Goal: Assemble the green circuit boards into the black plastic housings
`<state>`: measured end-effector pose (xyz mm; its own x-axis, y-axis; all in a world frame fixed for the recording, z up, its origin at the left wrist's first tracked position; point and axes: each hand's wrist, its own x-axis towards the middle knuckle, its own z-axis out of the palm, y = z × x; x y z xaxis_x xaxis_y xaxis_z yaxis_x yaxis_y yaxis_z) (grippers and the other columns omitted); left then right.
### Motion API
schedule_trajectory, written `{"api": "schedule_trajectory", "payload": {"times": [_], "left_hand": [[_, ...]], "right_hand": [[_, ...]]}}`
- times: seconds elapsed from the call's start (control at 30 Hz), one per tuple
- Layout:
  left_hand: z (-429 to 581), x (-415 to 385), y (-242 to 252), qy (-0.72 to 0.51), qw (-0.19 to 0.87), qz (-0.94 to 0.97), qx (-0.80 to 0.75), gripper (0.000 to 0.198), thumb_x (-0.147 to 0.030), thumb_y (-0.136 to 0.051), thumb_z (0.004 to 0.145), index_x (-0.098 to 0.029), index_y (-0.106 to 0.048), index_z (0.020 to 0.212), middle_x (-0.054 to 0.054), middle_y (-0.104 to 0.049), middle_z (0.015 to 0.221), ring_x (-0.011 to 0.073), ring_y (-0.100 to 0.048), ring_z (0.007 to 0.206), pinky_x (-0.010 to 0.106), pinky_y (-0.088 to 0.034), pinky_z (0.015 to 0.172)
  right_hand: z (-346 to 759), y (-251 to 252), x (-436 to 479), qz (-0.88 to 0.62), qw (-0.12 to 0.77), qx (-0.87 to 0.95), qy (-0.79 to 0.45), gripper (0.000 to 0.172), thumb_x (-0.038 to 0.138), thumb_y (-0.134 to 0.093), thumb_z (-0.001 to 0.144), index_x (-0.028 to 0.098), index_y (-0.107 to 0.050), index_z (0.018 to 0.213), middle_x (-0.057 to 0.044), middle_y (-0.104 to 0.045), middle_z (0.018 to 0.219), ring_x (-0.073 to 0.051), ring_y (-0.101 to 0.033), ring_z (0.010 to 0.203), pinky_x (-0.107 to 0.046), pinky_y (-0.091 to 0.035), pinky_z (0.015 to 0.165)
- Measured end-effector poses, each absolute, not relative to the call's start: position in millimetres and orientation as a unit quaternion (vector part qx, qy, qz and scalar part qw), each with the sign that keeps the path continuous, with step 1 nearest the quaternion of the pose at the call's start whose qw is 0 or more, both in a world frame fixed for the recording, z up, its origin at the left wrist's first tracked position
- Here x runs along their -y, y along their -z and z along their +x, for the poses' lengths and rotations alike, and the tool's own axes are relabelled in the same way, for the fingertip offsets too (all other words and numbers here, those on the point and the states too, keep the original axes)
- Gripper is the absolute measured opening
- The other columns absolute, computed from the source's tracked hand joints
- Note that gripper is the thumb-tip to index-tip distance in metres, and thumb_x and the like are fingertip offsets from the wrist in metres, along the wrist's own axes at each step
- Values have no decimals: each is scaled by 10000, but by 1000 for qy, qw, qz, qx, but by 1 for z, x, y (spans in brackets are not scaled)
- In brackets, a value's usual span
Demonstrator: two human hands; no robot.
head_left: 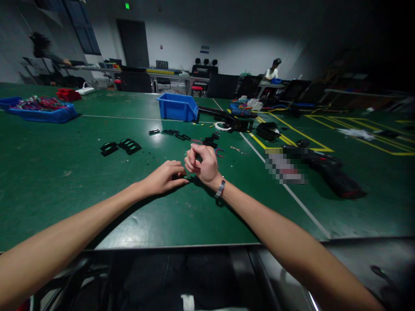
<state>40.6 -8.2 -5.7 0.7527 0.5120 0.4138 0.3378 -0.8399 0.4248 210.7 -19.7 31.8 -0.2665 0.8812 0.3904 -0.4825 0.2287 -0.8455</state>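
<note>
My left hand (165,176) rests on the green table, thumb and fingers closed around a small black part with a green circuit board (187,177). Right beside it, my right hand (203,163) is raised a little with its fingers curled in; anything between them is hidden. Further left lie several black pieces with green boards (129,145), grouped in rows. Beyond the hands are several thin black frames (175,134) and a small pile of black parts (211,141) with red wires (219,152) close by.
An open blue bin (178,108) stands ahead. A blue tray (48,115) of coloured wires and a red object (68,94) are far left. On the right lies a long black tool-like object (333,172). A person (272,72) sits across the room.
</note>
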Motion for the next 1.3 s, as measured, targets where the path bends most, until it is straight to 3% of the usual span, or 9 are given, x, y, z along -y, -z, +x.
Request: {"api": "schedule_trajectory", "payload": {"times": [0.67,1.3], "left_hand": [[41,11,5,-289,231,906,-205,252,-347,-614,949,-164,-699,1102,114,-687,1154,240,-622,1089,381,-483,976],[42,9,7,-299,237,903,-199,229,-323,-645,933,-166,-715,1085,96,-710,1124,218,-644,1054,350,-491,951]], "right_hand": [[204,-32,24,-225,566,564,-557,469,435,-577,875,189,-515,481,78,-288,391,-69,-290,341,-238,-232,392],[204,-29,27,-233,572,573,-538,481,436,-583,870,188,-504,466,65,-317,400,-69,-305,360,-239,-227,402]]}}
